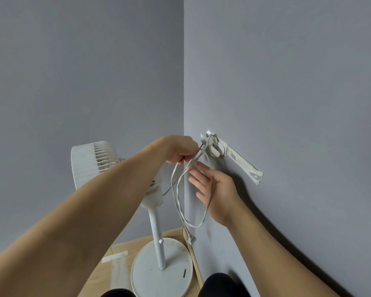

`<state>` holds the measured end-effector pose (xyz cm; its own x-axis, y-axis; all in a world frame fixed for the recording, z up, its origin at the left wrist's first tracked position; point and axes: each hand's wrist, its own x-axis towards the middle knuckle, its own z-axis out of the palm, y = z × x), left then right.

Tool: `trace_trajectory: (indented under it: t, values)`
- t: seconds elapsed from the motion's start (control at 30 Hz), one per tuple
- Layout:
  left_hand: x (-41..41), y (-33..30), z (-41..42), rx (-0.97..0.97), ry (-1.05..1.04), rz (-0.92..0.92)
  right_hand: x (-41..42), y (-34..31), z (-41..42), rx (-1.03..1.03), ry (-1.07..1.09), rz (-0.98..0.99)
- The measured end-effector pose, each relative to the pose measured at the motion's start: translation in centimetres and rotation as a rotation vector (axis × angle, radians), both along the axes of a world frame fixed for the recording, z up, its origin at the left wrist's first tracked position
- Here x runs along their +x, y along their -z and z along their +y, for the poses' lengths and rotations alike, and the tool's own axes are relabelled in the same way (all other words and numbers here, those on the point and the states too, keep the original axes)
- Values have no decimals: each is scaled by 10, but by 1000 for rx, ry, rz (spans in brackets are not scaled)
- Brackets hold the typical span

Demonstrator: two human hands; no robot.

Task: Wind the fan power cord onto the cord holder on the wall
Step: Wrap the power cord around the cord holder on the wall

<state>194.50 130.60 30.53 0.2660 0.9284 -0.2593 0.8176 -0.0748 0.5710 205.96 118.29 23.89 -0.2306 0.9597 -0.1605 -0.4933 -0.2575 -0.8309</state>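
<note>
Head view. Left hand: fingers curled, pinching the cord just left of the holder. Right hand: fingers straight and spread, palm facing left, below the holder; one strand of the cord lay across its palm. Cord: several turns wound on the holder on the right wall, the rest hung in a slack loop below both hands. Plug: dangled under the loop, close to the wall. Fan: white, on a stand, left of and below the left hand, its round base on the wooden floor.
</note>
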Motion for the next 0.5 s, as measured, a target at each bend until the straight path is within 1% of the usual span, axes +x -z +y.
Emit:
trace_trajectory:
  t: [0.07, 0.13, 0.2, 0.27, 0.33, 0.4, 0.5]
  values:
    - [0, 1, 3, -20, 7, -25, 0, -1, 2, 17, -67, 19]
    - [-1, -1, 4, -47, -16, -111, 0, -1, 4, 32, -127, 41]
    - [-2, -5, 2, -66, -48, -208, -2, 0, 6, 59, -118, 30]
    - [-5, -10, 1, -87, -66, -279, -6, 3, 5, 77, -9, 7]
    - [-5, -15, -1, -121, -70, -335, -11, 7, 4, 103, 180, -17]
    - [-6, -17, -3, -160, -62, -403, -13, 12, 2, 159, 376, -104]
    - [-4, -15, -6, -224, -17, -537, -15, 16, 1, 176, 560, -183]
